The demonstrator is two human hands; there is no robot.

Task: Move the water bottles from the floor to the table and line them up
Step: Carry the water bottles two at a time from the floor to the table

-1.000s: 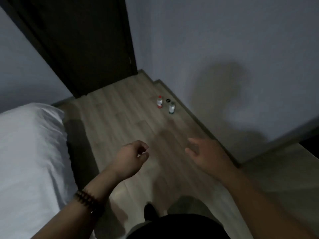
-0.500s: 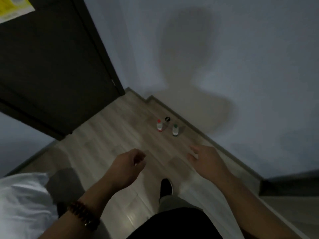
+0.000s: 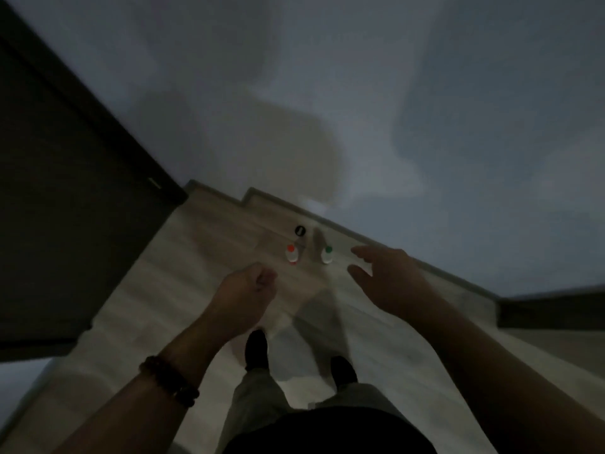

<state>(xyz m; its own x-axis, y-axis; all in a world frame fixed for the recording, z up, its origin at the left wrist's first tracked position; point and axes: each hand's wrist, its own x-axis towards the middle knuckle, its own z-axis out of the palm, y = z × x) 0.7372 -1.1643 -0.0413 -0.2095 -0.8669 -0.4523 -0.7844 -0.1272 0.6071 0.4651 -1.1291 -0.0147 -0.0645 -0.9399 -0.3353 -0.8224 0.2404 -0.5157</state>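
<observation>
Stepped closer since the earlier frames, view tipped further down, bed gone from view, both hands pushed out nearer the two bottles. Red-capped bottle (image 3: 291, 253) and green-capped bottle (image 3: 326, 254) upright on the floor (image 3: 196, 257) near the wall (image 3: 327, 93), just beside each other but apart. Small black round thing (image 3: 299, 230) behind them, too blurred to identify. Right hand (image 3: 389, 273) with grip wide, fingers spread, near green-capped bottle, not touching. Left hand (image 3: 244, 290) with grip narrow, fingers curled in, holding nothing, short of red-capped bottle. No tabletop in view. Likely risks: dim light and blur leading to a misjudged reach and a bottle tipped or rolled to the wall; right hand knocking one bottle into the other; left grip not opened in time, shoving instead of grasping.
</observation>
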